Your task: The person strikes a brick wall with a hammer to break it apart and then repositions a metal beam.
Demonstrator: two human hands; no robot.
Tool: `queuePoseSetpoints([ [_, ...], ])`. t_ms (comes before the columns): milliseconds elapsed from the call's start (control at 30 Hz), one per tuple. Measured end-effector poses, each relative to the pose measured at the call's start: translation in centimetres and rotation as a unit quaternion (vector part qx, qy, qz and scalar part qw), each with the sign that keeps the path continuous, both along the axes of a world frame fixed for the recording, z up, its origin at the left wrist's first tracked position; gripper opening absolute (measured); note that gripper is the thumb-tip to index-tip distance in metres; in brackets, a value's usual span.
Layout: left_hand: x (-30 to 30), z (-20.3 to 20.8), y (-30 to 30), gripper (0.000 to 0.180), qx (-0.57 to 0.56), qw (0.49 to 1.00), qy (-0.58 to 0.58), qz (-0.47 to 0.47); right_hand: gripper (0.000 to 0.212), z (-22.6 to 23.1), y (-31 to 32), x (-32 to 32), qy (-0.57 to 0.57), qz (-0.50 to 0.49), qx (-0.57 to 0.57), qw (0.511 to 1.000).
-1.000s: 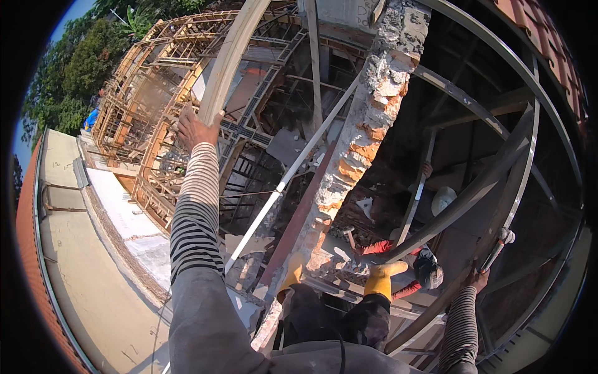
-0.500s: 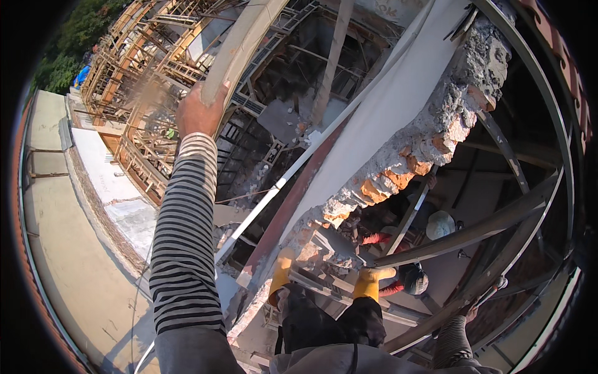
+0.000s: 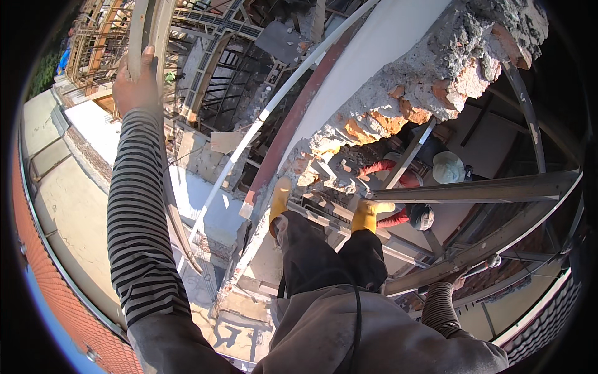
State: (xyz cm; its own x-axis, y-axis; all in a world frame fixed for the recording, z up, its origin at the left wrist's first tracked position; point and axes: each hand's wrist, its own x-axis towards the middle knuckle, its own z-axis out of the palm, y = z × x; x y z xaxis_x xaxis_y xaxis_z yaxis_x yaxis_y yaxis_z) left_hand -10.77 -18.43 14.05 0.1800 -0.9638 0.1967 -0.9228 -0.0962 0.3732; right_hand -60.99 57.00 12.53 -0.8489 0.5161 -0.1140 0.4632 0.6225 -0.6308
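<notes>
The left hand (image 3: 136, 84) is raised far out at the upper left, its fingers curled around a pale, weathered pole (image 3: 144, 31) that rises to the top edge. The pole looks grey-white and rough, and it bends with the lens; below the hand it runs down past the striped sleeve (image 3: 138, 212) as a thin dark line. The thumb lies along the pole's right side, and the knuckles face the camera.

The right hand (image 3: 460, 282) is low at the right, beside a grey metal rail (image 3: 473, 252) that slants up toward the right edge. It seems to hold a thin pipe with a clamp fitting just under that rail, but the hand is small and partly hidden by the wrist, so I cannot tell how its fingers are set.

Between the arms, two yellow boots (image 3: 369, 215) stand on a narrow ladder-like frame (image 3: 330, 215) at the foot of a broken brick wall (image 3: 436, 75), whose ragged edge shows orange brick and grey mortar under white plaster. A long white pipe (image 3: 249, 134) slants across the middle. Below the wall, two people in hard hats (image 3: 448, 167) are seen from above.
</notes>
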Motion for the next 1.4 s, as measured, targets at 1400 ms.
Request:
queuePoseSetpoints([
  [1400, -7.7, 0.7, 2.4, 0.077, -0.022, 0.972, -0.063, -0.223, 0.061, 3.7, 0.1, 0.5, -0.054, 0.132, 0.229, 0.963],
])
